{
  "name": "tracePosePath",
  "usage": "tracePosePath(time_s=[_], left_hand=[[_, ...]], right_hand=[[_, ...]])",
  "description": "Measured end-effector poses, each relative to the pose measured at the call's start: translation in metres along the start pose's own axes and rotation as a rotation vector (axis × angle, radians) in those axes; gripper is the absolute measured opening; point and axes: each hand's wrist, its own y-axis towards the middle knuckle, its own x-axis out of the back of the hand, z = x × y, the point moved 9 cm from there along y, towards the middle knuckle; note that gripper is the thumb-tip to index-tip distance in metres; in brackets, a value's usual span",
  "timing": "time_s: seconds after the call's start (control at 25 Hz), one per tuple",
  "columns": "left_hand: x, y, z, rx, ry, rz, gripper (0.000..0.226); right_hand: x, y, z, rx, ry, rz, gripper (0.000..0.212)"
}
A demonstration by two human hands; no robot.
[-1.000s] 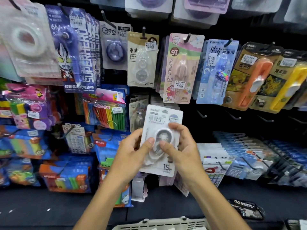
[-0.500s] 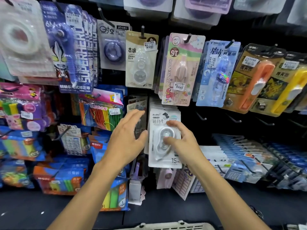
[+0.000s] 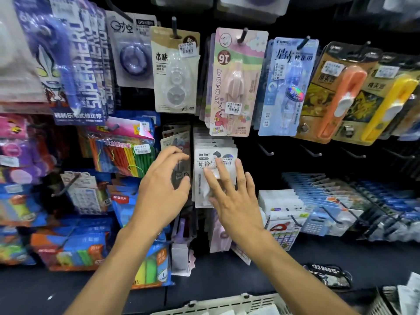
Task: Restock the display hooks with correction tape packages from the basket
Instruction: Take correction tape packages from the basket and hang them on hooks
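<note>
Right hand [image 3: 236, 201] presses flat on the white carded correction tape package [image 3: 214, 178]; left hand [image 3: 162, 192] hovers empty, loosely curled. Package may slip off its hook if released carelessly.

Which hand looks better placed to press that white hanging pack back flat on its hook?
The right hand, probably. Its straight fingers already lie on the white BoBo package. The left hand hovers beside it, loosely curled, in front of the neighbouring packs.

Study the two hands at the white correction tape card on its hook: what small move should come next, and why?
Probably draw both hands back toward the pale slatted plastic basket for another pack. The white BoBo correction tape card already hangs on its hook; the right hand lies flat against it, and the left hand holds nothing.
</note>
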Motion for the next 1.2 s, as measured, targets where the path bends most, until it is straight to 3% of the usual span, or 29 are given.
tracePosePath(time_s=[0.16,0.24,0.32,0.4,0.48,0.56,0.64,0.72,0.8,0.96,1.08,1.16,1.2], left_hand=[[-0.004,-0.024,0.009,0.098,0.01,0.066,0.055],[-0.019,-0.053,0.021,0.172,0.114,0.169,0.065],[-0.053,-0.093,0.033,0.231,0.197,0.39,0.063],[-0.098,-0.156,0.049,0.262,0.251,0.738,0.053],[-0.132,-0.234,0.074,0.264,0.359,1.089,0.046],[-0.144,-0.306,0.104,0.292,0.488,1.36,0.047],[-0.146,-0.355,0.125,0.313,0.551,1.512,0.05],[-0.153,-0.378,0.13,0.281,0.566,1.542,0.053],[-0.165,-0.38,0.119,0.213,0.52,1.462,0.053],[-0.196,-0.375,0.077,0.315,0.14,1.31,0.07],[-0.211,-0.366,0.069,0.439,0.009,1.174,0.04],[-0.208,-0.358,0.084,0.531,0.024,1.108,0.031],[-0.205,-0.356,0.094,0.595,0.013,1.079,0.028]], right_hand=[[0.028,-0.025,0.013,0.046,0.174,-0.171,0.073],[0.008,-0.067,0.013,0.023,0.301,-0.12,0.069],[-0.043,-0.129,0.009,-0.099,0.462,0.096,0.063],[-0.115,-0.207,0.013,-0.207,0.593,0.515,0.053],[-0.17,-0.282,0.018,-0.214,0.543,0.926,0.045],[-0.195,-0.324,0.017,-0.129,0.416,1.066,0.051],[-0.205,-0.352,0.031,0.121,0.239,1.155,0.081],[-0.209,-0.376,0.047,0.313,0.083,1.218,0.095],[-0.205,-0.37,0.054,0.336,0.076,1.166,0.079],[-0.172,-0.314,0.058,0.24,0.465,0.977,0.035],[-0.15,-0.283,0.035,0.013,0.836,0.816,0.015],[-0.155,-0.287,-0.002,-0.176,0.893,0.784,0.034],[-0.164,-0.298,-0.018,-0.168,0.728,0.873,0.055]])
